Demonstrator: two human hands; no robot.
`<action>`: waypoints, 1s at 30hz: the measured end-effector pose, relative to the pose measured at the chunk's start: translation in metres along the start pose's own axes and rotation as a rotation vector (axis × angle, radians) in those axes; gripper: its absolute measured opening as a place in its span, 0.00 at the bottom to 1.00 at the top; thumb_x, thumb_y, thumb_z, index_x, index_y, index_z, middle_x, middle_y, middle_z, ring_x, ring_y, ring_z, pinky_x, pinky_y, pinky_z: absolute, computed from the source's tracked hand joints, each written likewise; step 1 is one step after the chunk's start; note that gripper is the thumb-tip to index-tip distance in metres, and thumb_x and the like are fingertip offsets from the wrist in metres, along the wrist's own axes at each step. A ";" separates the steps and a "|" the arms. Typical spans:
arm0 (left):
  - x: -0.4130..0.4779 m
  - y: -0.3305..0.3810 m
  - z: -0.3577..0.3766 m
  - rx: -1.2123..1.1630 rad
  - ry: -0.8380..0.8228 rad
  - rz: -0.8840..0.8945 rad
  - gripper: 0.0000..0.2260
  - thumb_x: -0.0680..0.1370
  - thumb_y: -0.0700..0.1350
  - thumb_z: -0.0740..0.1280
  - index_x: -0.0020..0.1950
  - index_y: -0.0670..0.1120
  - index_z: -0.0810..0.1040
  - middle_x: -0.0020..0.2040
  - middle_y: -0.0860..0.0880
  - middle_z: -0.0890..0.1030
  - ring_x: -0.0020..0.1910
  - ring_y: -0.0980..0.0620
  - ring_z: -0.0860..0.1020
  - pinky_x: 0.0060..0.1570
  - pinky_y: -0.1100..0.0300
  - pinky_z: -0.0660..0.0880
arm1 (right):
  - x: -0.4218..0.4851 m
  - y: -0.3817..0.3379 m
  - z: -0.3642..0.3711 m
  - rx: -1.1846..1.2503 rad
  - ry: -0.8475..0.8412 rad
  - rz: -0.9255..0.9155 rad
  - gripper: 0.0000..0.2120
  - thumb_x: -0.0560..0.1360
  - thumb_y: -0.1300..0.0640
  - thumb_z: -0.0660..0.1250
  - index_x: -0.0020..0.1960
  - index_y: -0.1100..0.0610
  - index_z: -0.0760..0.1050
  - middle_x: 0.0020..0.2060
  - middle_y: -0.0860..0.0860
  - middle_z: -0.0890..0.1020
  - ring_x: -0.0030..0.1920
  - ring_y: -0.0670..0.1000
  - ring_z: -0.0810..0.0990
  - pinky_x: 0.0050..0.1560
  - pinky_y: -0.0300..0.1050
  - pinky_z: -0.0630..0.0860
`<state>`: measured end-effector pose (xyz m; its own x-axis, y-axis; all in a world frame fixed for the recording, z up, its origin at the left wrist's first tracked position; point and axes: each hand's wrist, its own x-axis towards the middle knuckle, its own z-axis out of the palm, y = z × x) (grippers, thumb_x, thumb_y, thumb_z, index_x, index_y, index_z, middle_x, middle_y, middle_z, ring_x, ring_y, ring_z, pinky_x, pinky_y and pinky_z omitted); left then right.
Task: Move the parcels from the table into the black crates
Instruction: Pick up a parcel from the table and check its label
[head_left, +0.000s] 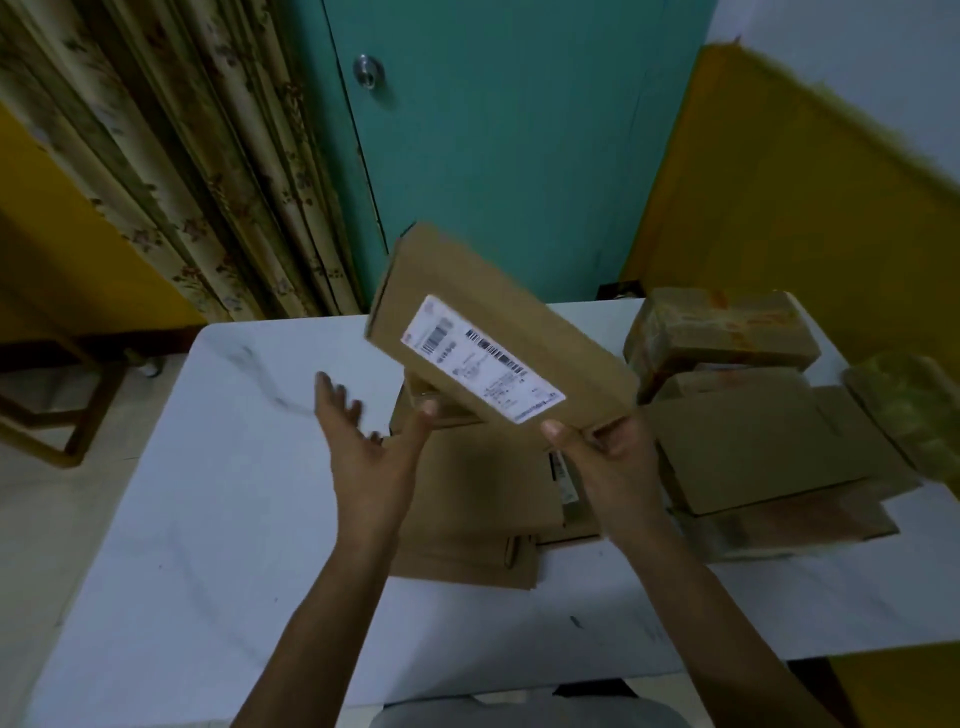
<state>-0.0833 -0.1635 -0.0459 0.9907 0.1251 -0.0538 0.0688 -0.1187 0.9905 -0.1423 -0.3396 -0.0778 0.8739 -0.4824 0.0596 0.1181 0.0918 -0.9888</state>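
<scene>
The right hand (608, 457) holds a long cardboard box (519, 312) up in the air above the table (208, 493). It grips the box's near end, with the thumb on top by the corner of the white label (483, 361) and the fingers curled underneath. The box tilts, its far end higher and pointing toward the door (493, 130). The label faces up and carries barcodes; its print is too blurred to read.

The left hand (363, 447) is just left of the box, palm up, with the fingers spread wide and straight. Its thumb tip seems to touch the box's lower edge, though blur makes the contact hard to judge.

More parcels lie on the table. A flat carton (467, 509) sits directly below the hands, its near edge well short of the table's front. To the right lies a second carton (753, 447) with an open flap, stacked on another. Behind it, at the table's far right corner, is a taped parcel (722, 332). A greenish wrapped parcel (914, 410) lies at the far right edge.

The teal door has a round knob (368, 70). A flowered curtain (182, 156) hangs to its left, and a yellow wall (779, 208) stands to its right. A wooden frame (52, 415) stands on the floor left of the table.
</scene>
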 end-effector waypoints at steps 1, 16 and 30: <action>0.000 -0.003 -0.003 0.152 0.047 0.160 0.44 0.72 0.50 0.73 0.78 0.49 0.48 0.78 0.48 0.54 0.76 0.51 0.56 0.70 0.56 0.60 | 0.003 -0.004 -0.004 -0.141 0.033 -0.122 0.21 0.70 0.68 0.72 0.58 0.49 0.74 0.54 0.39 0.82 0.57 0.46 0.80 0.56 0.40 0.77; -0.005 0.005 0.021 -1.020 -0.352 -0.401 0.23 0.76 0.41 0.62 0.72 0.48 0.68 0.63 0.44 0.79 0.61 0.45 0.78 0.55 0.47 0.78 | 0.003 -0.036 0.019 -0.022 0.070 0.261 0.41 0.66 0.47 0.74 0.74 0.46 0.59 0.71 0.52 0.70 0.67 0.50 0.73 0.67 0.55 0.71; -0.014 -0.021 -0.008 -0.523 -0.168 -0.230 0.41 0.68 0.50 0.75 0.76 0.58 0.57 0.65 0.47 0.77 0.57 0.49 0.81 0.52 0.51 0.79 | 0.031 -0.039 -0.040 -0.067 -0.276 0.241 0.18 0.77 0.53 0.61 0.67 0.44 0.70 0.55 0.46 0.83 0.56 0.48 0.82 0.50 0.46 0.81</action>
<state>-0.0991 -0.1553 -0.0646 0.9651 -0.0724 -0.2516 0.2592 0.3995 0.8793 -0.1389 -0.3926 -0.0433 0.9680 -0.2003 -0.1509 -0.1303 0.1123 -0.9851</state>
